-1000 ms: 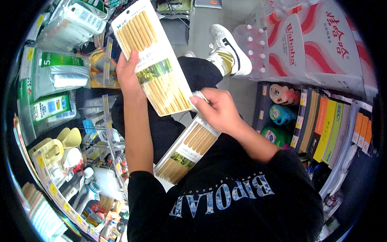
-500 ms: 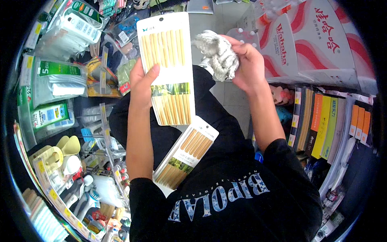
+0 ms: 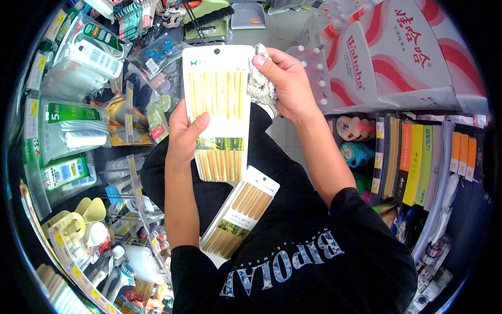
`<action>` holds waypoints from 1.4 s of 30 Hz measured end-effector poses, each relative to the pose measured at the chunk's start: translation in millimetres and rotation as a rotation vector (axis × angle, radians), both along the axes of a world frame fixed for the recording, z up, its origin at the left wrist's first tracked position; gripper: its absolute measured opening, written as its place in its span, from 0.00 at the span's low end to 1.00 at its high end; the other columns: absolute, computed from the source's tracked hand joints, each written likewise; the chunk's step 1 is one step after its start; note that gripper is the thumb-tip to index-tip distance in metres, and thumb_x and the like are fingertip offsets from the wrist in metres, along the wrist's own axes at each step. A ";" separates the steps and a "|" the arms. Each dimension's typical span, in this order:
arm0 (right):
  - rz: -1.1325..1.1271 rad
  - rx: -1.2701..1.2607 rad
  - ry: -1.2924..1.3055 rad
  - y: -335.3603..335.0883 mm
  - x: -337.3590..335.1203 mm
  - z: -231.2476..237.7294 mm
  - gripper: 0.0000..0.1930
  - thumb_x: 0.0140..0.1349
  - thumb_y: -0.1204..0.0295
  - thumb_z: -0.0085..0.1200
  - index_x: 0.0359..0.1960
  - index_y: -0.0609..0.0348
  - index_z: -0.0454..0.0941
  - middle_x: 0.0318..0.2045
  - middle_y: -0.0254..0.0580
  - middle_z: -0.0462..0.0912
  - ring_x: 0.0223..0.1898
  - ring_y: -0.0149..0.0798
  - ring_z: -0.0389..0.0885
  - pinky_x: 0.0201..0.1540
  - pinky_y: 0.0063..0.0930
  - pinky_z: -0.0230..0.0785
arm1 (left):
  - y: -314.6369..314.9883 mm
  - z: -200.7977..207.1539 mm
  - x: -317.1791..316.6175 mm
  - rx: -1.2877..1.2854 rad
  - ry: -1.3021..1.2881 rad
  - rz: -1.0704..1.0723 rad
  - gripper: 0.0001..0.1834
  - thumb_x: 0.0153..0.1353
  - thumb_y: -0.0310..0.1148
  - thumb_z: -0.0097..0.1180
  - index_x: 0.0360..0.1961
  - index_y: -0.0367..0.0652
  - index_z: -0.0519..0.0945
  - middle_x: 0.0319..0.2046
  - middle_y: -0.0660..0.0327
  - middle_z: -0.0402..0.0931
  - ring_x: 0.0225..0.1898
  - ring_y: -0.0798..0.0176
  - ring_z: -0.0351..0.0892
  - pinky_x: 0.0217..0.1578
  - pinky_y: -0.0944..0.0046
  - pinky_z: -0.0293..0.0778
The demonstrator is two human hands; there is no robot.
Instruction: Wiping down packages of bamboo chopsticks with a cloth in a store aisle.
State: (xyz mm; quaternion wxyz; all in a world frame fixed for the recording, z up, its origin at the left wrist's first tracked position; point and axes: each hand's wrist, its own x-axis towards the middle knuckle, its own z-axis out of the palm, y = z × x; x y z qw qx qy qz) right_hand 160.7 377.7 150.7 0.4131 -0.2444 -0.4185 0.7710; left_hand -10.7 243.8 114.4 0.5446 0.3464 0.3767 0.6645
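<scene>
My left hand (image 3: 185, 131) grips a white card pack of chopsticks (image 3: 219, 104) by its left side, thumb across the front, holding it upright. At the pack's upper right edge, my right hand (image 3: 287, 81) is closed round a crumpled grey-white cloth (image 3: 261, 78). The cloth touches that edge or lies just behind it; I cannot tell which. Below, a second pack of darker chopsticks (image 3: 240, 214) rests tilted on my lap, against my black shirt.
On the left, shelves hold bagged power strips (image 3: 97, 60), yellow ladles (image 3: 94, 209) and brushes (image 3: 124, 275). Red-and-white cartons (image 3: 387, 57) are stacked at right, beside wrapped bottles (image 3: 314, 73). A row of books (image 3: 418, 162) stands below them. A grey dustpan (image 3: 248, 17) lies ahead.
My right hand has moved left with the cloth, bringing it to the pack's upper edge. The held pack sits slightly lower in view, and the whole view has shifted a little.
</scene>
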 end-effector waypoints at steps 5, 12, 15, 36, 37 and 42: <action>0.014 0.171 -0.311 7.4 1.6 11.8 0.12 0.63 0.72 0.56 0.42 0.70 0.79 0.35 0.40 0.84 0.33 0.25 0.79 0.33 0.21 0.72 | 5.3 -4.9 -2.8 -0.014 0.148 -0.002 0.23 0.63 0.28 0.55 0.57 0.30 0.67 0.50 0.54 0.76 0.48 0.65 0.77 0.51 0.65 0.71; -0.177 0.151 -0.247 8.5 -5.6 -11.5 0.11 0.65 0.71 0.55 0.42 0.70 0.78 0.33 0.37 0.83 0.30 0.24 0.78 0.32 0.20 0.72 | 9.1 -7.7 -0.8 -0.002 0.141 0.064 0.23 0.62 0.27 0.54 0.57 0.30 0.67 0.49 0.54 0.76 0.48 0.65 0.77 0.51 0.65 0.71; -0.239 0.089 -0.181 5.1 -2.0 -8.4 0.11 0.63 0.72 0.57 0.41 0.70 0.79 0.32 0.36 0.83 0.29 0.25 0.78 0.32 0.19 0.71 | 4.3 -7.0 1.1 0.002 0.126 0.044 0.23 0.62 0.27 0.55 0.57 0.30 0.67 0.50 0.54 0.76 0.48 0.65 0.77 0.51 0.65 0.72; -0.042 0.161 -0.365 -30.5 1.5 -2.2 0.10 0.62 0.70 0.58 0.33 0.67 0.82 0.25 0.32 0.82 0.26 0.22 0.74 0.29 0.21 0.68 | -8.6 -4.8 3.0 0.013 0.174 0.163 0.25 0.62 0.30 0.54 0.58 0.29 0.67 0.51 0.51 0.75 0.49 0.61 0.78 0.52 0.62 0.71; 0.047 0.177 -0.422 -42.6 -0.6 -8.1 0.10 0.61 0.70 0.58 0.33 0.66 0.82 0.25 0.31 0.82 0.26 0.22 0.74 0.29 0.21 0.68 | -7.3 -0.9 -2.5 0.009 0.178 0.170 0.25 0.62 0.30 0.54 0.58 0.29 0.67 0.51 0.51 0.75 0.49 0.61 0.78 0.52 0.62 0.71; 0.107 0.248 -0.521 -103.2 3.9 -20.3 0.08 0.63 0.71 0.57 0.33 0.65 0.81 0.26 0.30 0.81 0.29 0.20 0.73 0.32 0.18 0.67 | -14.8 -12.0 -21.2 0.016 -0.018 0.356 0.22 0.64 0.28 0.50 0.58 0.28 0.67 0.49 0.51 0.76 0.46 0.60 0.79 0.49 0.61 0.74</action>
